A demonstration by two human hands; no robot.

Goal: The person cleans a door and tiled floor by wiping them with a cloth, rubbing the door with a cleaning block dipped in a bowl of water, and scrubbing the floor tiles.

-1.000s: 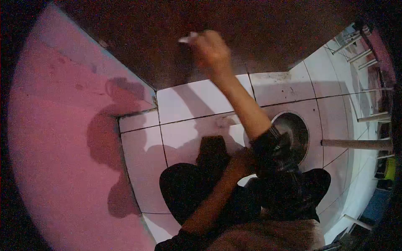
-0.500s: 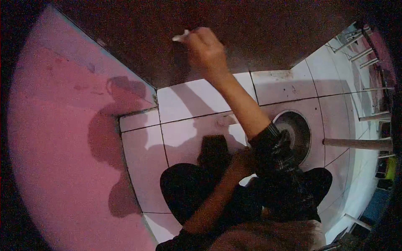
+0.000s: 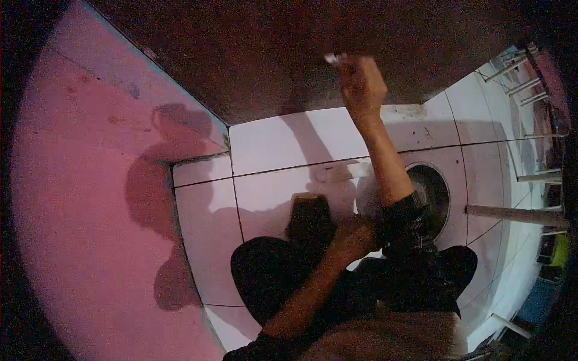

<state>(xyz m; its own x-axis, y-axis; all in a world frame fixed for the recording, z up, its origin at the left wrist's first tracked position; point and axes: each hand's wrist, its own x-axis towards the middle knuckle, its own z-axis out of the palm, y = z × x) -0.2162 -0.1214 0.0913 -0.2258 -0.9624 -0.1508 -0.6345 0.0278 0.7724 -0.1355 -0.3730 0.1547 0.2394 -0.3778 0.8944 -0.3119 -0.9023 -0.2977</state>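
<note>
My right hand [image 3: 363,84] is raised in front of the dark brown panel [image 3: 253,66]. Its fingers are closed on a small white piece [image 3: 333,58], whose kind I cannot make out. Lower down, my left hand [image 3: 355,237] is over my lap, partly behind my right sleeve. Its fingers are in shadow, so their grip does not show. Just above it, a pale rounded thing [image 3: 366,198] is partly covered by my right arm. A dark blocky thing [image 3: 310,218] is left of that hand.
A round metal basin [image 3: 438,198] sits on the white tiled floor [image 3: 277,144], right of my right forearm. Pinkish wall [image 3: 90,210] fills the left side. A long pale leg [image 3: 512,215] juts in from the right, where several metal legs [image 3: 524,81] stand farther off.
My right hand has moved to the right and slightly down across the brown panel, still holding the white piece. My left hand has stayed nearly in place.
</note>
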